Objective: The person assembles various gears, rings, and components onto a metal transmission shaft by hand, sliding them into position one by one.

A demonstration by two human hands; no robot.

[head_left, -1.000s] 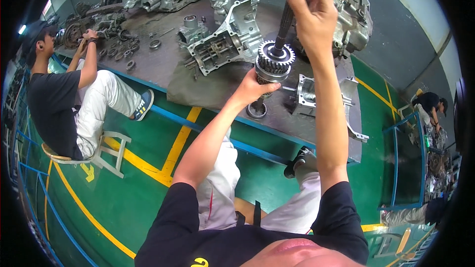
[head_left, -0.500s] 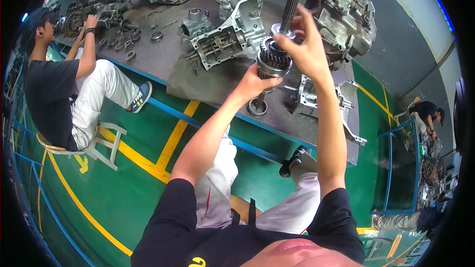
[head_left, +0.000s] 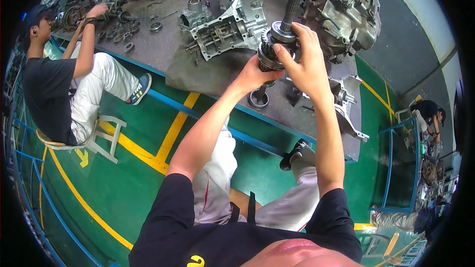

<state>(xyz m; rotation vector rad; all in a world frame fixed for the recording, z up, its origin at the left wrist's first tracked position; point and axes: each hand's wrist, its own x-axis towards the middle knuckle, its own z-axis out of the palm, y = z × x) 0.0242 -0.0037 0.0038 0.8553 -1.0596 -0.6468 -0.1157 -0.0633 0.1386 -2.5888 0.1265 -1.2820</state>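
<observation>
My left hand (head_left: 253,78) is wrapped round the lower gears of a splined gear shaft (head_left: 293,5), which stands tilted above the bench. My right hand (head_left: 310,66) is closed about the upper part of the gear stack, its thumb in front and its fingers behind. A shiny bearing ring (head_left: 283,31) sits round the shaft at the top of the gears, close to my right fingers. A toothed ring (head_left: 259,99) shows at the shaft's lower end, by the bench edge. My hands hide much of the gear stack.
The metal bench (head_left: 195,76) carries an opened gearbox housing (head_left: 220,37), a large transmission (head_left: 341,15) and another casing (head_left: 346,91). Loose bearings and gears (head_left: 129,47) lie at its left. A seated person (head_left: 54,79) works there. A blue rail (head_left: 168,101) runs below the bench.
My right hand has shifted down from the ring on the shaft to the gear stack. The ring now looks closer to the gears, and the shaft's top has risen toward the frame's upper edge.
</observation>
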